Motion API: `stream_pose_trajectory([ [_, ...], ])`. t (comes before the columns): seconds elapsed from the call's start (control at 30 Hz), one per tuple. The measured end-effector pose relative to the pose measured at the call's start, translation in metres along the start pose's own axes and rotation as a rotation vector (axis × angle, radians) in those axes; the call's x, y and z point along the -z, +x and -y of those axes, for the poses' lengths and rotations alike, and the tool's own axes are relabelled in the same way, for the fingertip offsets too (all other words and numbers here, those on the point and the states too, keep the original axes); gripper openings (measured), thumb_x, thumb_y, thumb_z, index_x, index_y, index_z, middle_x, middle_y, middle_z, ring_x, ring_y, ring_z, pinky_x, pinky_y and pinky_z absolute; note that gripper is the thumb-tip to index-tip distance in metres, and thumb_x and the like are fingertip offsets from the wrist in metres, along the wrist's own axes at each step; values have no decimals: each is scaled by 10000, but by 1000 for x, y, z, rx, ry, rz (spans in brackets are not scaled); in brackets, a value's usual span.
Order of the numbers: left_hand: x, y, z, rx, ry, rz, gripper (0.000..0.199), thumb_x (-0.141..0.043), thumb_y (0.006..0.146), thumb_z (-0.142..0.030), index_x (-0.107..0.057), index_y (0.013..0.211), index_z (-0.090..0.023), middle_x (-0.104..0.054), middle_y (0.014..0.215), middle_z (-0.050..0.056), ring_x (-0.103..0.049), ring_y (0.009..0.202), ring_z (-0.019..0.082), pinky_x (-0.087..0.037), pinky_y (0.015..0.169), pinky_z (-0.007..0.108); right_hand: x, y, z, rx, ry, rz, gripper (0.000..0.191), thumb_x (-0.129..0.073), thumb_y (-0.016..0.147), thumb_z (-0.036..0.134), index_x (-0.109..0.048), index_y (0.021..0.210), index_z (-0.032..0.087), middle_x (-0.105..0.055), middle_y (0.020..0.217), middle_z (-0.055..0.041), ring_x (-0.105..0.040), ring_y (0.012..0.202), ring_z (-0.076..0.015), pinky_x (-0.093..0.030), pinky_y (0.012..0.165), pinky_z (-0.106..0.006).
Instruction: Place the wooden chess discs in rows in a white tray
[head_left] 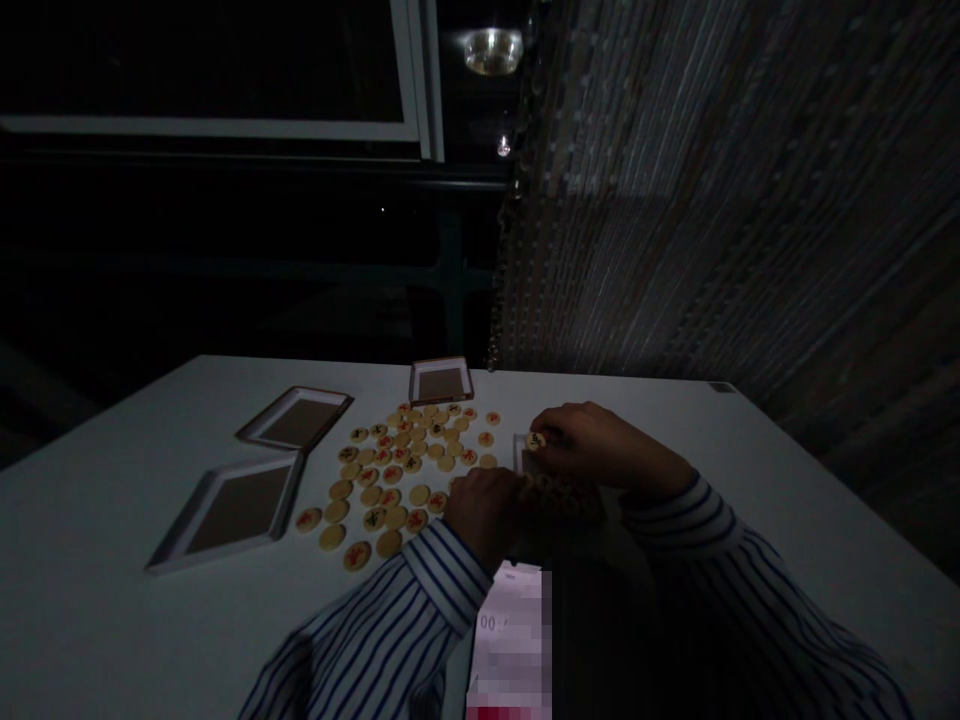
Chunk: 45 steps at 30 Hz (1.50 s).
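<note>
My right hand [600,448] is closed on a round wooden piece [535,440] with a dark character, held between the fingertips over an open box [519,452]. Several round pieces lie in rows in the near part of that box, in shadow. At the box's left side is my left hand [484,508], fingers curled; what its fingertips hold, if anything, is hidden. Left of it, many round pieces [392,474] with red or dark characters, some blank side up, are scattered on the white table [97,480].
Two open shallow boxes [240,508] [298,418] lie at the left, and a third box [441,382] stands near the far edge. A lit phone screen [510,630] is near me. Behind the table hangs a bead curtain [622,200].
</note>
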<state>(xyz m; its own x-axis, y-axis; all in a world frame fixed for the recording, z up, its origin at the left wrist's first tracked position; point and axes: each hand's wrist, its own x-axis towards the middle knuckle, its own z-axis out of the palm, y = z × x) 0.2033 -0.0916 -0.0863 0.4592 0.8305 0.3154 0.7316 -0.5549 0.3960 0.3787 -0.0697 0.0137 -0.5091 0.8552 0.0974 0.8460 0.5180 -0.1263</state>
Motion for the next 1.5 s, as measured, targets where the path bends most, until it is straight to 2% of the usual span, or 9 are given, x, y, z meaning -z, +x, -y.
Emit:
stream_pose_trajectory([
  [0.13,7,0,-7,49,68,88,260,-430,830,-324,-608,995,-233,-638,996,48,-546,921,210,-395,778,348,2,-2,-4,-45,2,6,264,-478,777,346,-604,954,196,-650,875,-44,-579,774,-170,-369,667,-250],
  [0.27,15,3,-15,73,111,191,257,-388,845,-323,-611,946,-244,-640,956,33,-542,900,218,-384,734,341,4,-3,-5,-91,1,36,281,-472,784,352,-607,966,186,-647,886,-59,-575,796,-179,-371,683,-253],
  [0.43,16,4,-16,97,129,250,264,-383,840,-346,-610,899,-226,-648,842,45,-555,860,217,-379,714,331,-1,-1,-11,-99,-40,60,289,-455,795,367,-613,968,198,-650,879,-58,-577,806,-181,-368,682,-254],
  [0.6,15,3,-17,112,161,213,261,-386,839,-336,-610,912,-222,-646,820,54,-560,862,216,-376,718,330,-8,0,-17,-108,-65,96,286,-434,801,378,-618,924,196,-654,843,-62,-583,766,-178,-359,637,-250],
  [0.87,16,4,-18,107,126,227,247,-401,838,-326,-614,896,-216,-647,824,54,-557,876,214,-371,725,326,-10,0,-20,-152,-69,154,286,-449,792,388,-628,911,198,-657,832,-67,-587,758,-182,-354,619,-252],
  [1.13,14,3,-17,96,128,201,241,-409,836,-306,-613,943,-237,-652,848,50,-559,883,212,-372,730,331,-18,2,-23,-149,-118,176,295,-429,794,378,-624,926,200,-661,852,-71,-590,749,-179,-362,612,-254],
  [1.5,17,4,-19,120,139,229,263,-387,840,-330,-614,913,-219,-649,846,62,-556,880,211,-377,735,326,-30,5,-25,-111,-174,202,266,-446,761,320,-629,904,191,-662,854,-78,-594,738,-189,-367,604,-264],
])
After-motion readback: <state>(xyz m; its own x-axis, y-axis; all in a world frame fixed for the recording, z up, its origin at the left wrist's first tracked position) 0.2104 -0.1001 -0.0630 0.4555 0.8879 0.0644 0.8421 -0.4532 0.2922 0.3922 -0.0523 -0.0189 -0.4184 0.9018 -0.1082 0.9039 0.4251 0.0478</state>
